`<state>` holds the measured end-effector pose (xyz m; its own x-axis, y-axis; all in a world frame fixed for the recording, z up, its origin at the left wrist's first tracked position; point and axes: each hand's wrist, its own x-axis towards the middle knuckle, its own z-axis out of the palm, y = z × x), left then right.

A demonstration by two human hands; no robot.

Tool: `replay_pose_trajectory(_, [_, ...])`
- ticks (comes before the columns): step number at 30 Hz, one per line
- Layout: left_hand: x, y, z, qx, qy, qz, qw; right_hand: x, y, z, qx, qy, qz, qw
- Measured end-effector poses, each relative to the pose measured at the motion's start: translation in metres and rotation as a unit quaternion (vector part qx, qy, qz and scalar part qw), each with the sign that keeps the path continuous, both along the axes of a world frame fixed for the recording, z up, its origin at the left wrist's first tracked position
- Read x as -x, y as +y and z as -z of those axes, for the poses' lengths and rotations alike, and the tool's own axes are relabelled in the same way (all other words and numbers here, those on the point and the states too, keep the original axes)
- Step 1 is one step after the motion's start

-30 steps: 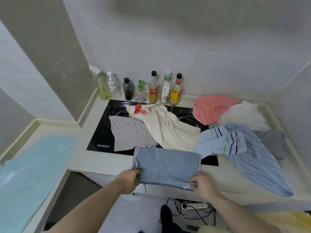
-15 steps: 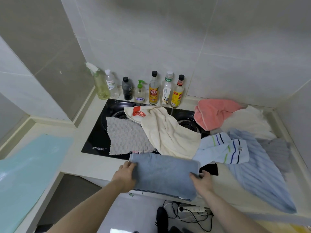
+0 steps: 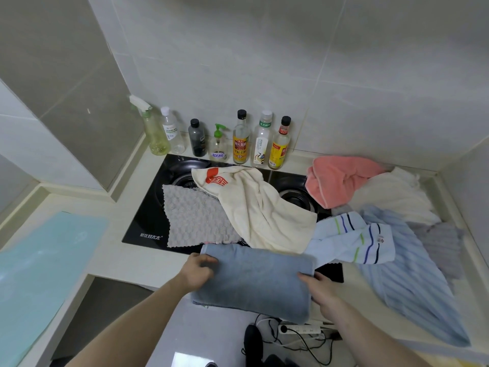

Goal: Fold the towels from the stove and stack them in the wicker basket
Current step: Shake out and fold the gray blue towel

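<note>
Grey-blue towel [image 3: 254, 280] lies folded on the counter's front edge, long axis left to right; your left hand [image 3: 197, 271] and right hand [image 3: 318, 290] grip its short ends, equally near.

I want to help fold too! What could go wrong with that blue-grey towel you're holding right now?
The blue-grey towel hangs partly over the counter edge, held by the left hand and right hand; if a grip slips, it might drop towards the power strip and cables on the floor. Lifting it could also drag the cream towel or striped towel beside it. No wicker basket is in view, so carrying may undo the fold.
</note>
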<state>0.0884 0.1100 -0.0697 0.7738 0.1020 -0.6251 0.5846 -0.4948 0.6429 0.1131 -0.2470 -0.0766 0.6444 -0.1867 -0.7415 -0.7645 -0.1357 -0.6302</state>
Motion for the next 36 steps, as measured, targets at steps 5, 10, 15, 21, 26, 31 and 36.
replay_pose_trajectory(5, [0.009,-0.016,-0.002,0.040,-0.042,-0.006,0.998,0.004,-0.016,-0.035,-0.012,-0.086,0.020,0.996])
replay_pose_trajectory(10, [0.020,-0.042,0.002,0.091,-0.040,0.028,0.995,0.006,-0.037,-0.073,0.037,-0.151,-0.008,0.988])
replay_pose_trajectory(15, [0.028,-0.060,0.005,0.128,0.000,0.037,0.991,0.011,-0.026,-0.088,0.070,-0.164,-0.077,0.981])
replay_pose_trajectory(21, [0.035,-0.053,0.007,0.092,-0.038,0.012,0.995,0.023,0.031,-0.089,0.034,-0.164,-0.134,0.977])
replay_pose_trajectory(26, [0.044,-0.038,0.001,0.030,-0.092,-0.009,0.995,0.029,0.088,-0.079,0.003,-0.152,-0.168,0.974])
replay_pose_trajectory(31, [0.053,-0.029,0.002,0.033,-0.067,-0.064,0.995,0.023,0.126,-0.049,0.033,-0.132,-0.221,0.966])
replay_pose_trajectory(36, [0.055,-0.031,-0.001,0.030,-0.066,-0.084,0.994,0.015,0.138,-0.029,0.070,-0.127,-0.296,0.944])
